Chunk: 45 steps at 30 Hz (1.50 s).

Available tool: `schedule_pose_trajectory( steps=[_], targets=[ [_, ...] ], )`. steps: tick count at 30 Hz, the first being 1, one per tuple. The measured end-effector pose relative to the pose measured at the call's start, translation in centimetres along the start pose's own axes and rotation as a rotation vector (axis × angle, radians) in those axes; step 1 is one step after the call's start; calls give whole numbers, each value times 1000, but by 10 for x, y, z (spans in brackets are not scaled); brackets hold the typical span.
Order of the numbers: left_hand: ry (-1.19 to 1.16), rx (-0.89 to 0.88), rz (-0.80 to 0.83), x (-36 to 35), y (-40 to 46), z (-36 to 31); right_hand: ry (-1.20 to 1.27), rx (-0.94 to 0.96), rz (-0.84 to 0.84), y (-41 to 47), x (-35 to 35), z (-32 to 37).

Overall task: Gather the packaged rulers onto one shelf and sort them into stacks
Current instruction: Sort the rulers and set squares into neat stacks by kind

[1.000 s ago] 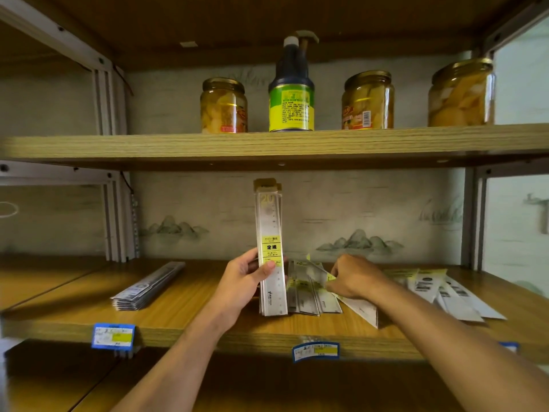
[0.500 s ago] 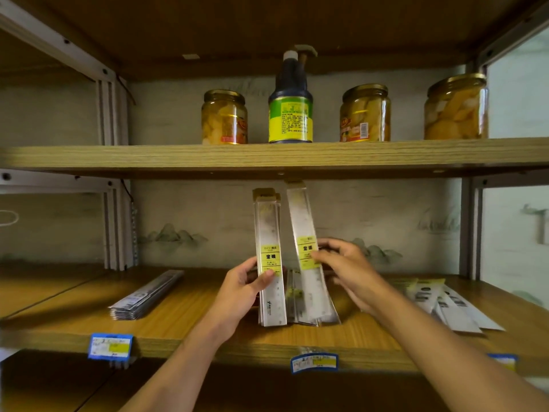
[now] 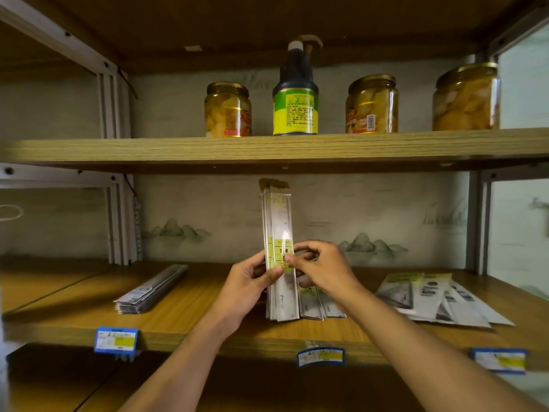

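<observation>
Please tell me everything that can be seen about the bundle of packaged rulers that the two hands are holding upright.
The upright bundle of packaged rulers holds several long, narrow, silvery rulers in clear plastic sleeves, each with a brownish header card on top and a yellow label near the middle. It stands almost vertical, its lower ends on the middle shelf, its tops close under the upper shelf. The left hand grips it from the left, and the right hand pinches the front ruler at the label. The print is too blurred to read.

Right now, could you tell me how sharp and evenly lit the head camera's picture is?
Head view: the wide lens bows the upper shelf's edge; the held ruler bundle is soft and its label unreadable; glare streaks the jars; the corners fall dark.
</observation>
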<state>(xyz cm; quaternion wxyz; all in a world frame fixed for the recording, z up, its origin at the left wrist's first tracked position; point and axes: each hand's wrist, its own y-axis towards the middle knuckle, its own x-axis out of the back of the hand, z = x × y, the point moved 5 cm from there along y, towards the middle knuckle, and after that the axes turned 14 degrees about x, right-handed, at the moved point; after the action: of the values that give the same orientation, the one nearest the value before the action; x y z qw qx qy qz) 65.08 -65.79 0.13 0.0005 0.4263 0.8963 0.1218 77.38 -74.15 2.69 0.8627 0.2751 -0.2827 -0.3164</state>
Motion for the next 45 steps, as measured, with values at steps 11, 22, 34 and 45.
schedule_pose_trajectory(
  steps=[11, 22, 34, 45],
  targets=[
    [-68, 99, -138, 7, 5, 7, -379, -139, 133, 3, 25, -35],
    [-50, 127, -157, 6, 8, 9, -732, -257, 347, 3, 3, -54],
    [-40, 139, -142, 7, 11, 12, -494, -474, 471, -2, 42, -42],
    [-55, 138, -143, 9, 12, 14, 23, -153, -86, -8, 53, -44]
  ],
)
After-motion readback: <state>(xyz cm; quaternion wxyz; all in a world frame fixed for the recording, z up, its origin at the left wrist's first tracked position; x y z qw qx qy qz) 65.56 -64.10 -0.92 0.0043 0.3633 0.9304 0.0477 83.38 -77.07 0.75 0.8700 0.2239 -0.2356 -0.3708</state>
